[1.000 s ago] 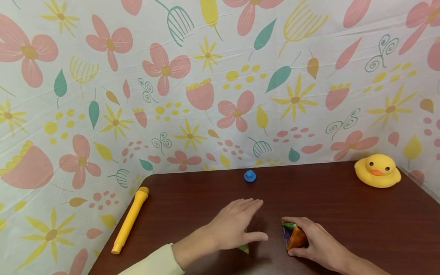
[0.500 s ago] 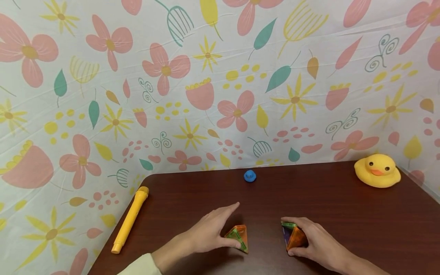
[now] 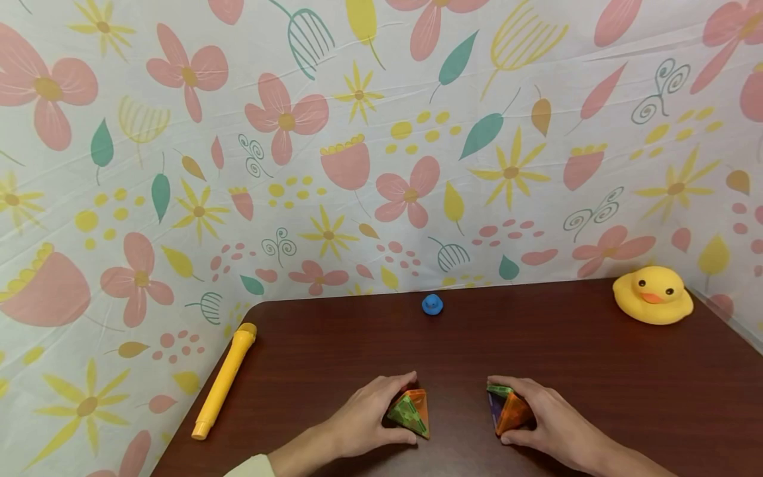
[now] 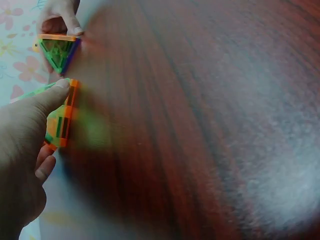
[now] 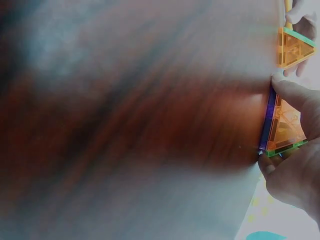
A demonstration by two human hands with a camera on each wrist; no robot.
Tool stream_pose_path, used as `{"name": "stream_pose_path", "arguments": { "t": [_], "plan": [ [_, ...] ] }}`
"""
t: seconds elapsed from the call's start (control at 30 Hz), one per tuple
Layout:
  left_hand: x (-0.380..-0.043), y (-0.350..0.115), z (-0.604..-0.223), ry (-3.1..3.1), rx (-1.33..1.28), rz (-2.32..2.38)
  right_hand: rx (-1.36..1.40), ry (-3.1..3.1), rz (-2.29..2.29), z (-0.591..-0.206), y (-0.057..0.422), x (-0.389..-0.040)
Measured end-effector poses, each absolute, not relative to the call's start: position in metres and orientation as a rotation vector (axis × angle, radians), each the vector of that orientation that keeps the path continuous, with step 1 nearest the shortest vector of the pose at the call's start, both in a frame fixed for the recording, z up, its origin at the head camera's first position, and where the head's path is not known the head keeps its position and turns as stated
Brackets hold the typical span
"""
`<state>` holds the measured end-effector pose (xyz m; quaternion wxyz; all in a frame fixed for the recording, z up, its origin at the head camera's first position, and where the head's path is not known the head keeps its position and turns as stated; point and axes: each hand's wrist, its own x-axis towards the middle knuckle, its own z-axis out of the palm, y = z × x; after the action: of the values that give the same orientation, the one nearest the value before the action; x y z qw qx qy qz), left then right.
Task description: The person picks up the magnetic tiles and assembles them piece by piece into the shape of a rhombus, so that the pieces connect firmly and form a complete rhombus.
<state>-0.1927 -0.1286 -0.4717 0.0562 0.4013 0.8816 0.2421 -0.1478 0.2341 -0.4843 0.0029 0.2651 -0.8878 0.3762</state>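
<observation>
My left hand holds a small pyramid of translucent green and orange magnetic tiles by its edges, thumb at the near side and fingers at the far side. The left wrist view shows the thumb on one corner of this green-and-orange pyramid and a fingertip by the opposite one. Across a short gap, my right hand grips a second pyramid of orange, green and purple magnetic tiles between thumb and fingers. In the right wrist view the purple tile faces the other pyramid's side of the tabletop.
Both hands are low over the dark brown table. A yellow toy microphone lies along its left edge. At the back stand a small blue duck and, far right, a big yellow duck. A flowered curtain hangs behind.
My left hand has come down and back from over its pyramid, and its spread fingers have closed round the tiles. The right hand and its pyramid stay put.
</observation>
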Motion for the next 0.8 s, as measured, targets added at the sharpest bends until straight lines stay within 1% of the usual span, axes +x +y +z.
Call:
{"name": "stream_pose_path", "arguments": {
  "t": [0.37,0.8],
  "plan": [
    [-0.188,-0.130,-0.483,2.729,1.222,0.808,0.777,-2.799,1.233,-0.482,0.240,-0.144],
    [-0.188,-0.132,-0.488,2.753,1.222,0.856,0.719,-2.793,1.165,-0.483,0.245,-0.141]
  ]
}}
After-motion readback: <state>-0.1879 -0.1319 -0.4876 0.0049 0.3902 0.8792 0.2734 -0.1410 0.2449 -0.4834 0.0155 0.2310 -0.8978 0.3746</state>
